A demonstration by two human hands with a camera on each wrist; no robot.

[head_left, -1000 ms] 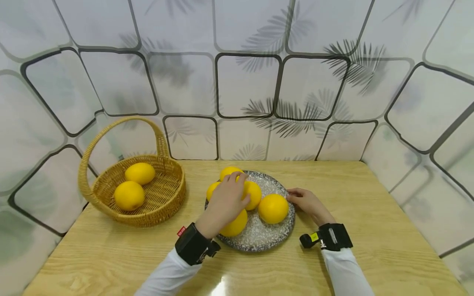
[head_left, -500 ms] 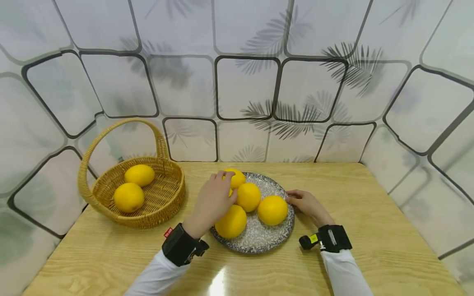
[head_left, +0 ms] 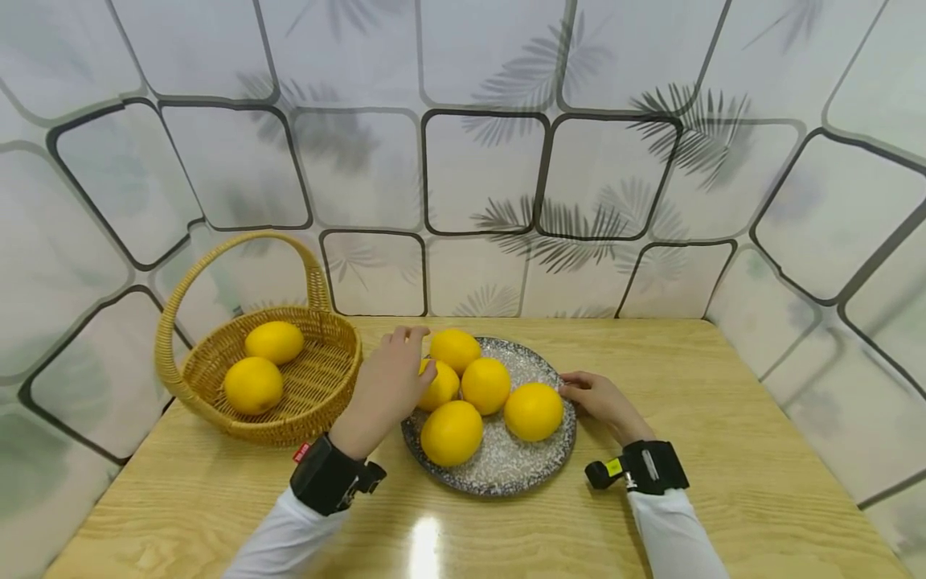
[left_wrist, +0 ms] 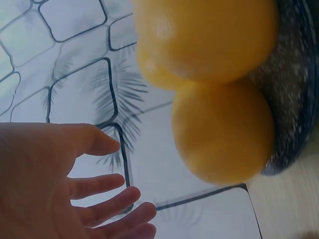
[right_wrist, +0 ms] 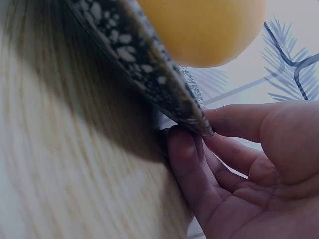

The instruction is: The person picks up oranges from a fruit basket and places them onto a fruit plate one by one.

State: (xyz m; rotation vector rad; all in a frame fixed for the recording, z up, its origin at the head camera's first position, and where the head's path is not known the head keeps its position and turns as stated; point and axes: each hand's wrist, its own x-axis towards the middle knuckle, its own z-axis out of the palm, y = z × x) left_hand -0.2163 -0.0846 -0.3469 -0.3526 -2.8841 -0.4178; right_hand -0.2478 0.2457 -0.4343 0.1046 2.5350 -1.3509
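A speckled grey plate (head_left: pixel 499 470) with a dark rim carries several yellow, lemon-like fruits (head_left: pixel 452 433). My left hand (head_left: pixel 385 390) hovers at the plate's left side, partly overlapping one fruit (head_left: pixel 440 386) in the head view. In the left wrist view its fingers (left_wrist: pixel 107 206) are spread and loosely bent, holding nothing, apart from the nearest fruit (left_wrist: pixel 224 132). At the plate's right edge, my right hand (head_left: pixel 604 402) pinches the rim. The right wrist view has the thumb and fingers on opposite faces of the plate edge (right_wrist: pixel 149 74), one finger (right_wrist: pixel 187 159) underneath.
Left of the plate stands a wicker basket (head_left: pixel 340 386) with a tall arched handle (head_left: pixel 168 322). Two yellow fruits (head_left: pixel 253 386) lie in its left part. Everything sits on a wooden table (head_left: pixel 528 539), with a patterned wall covering (head_left: pixel 481 173) behind and beside it.
My left hand has drawn back leftwards from above the plate, with nothing in it, uncovering the fruits at the plate's left. My right hand stays at the rim.
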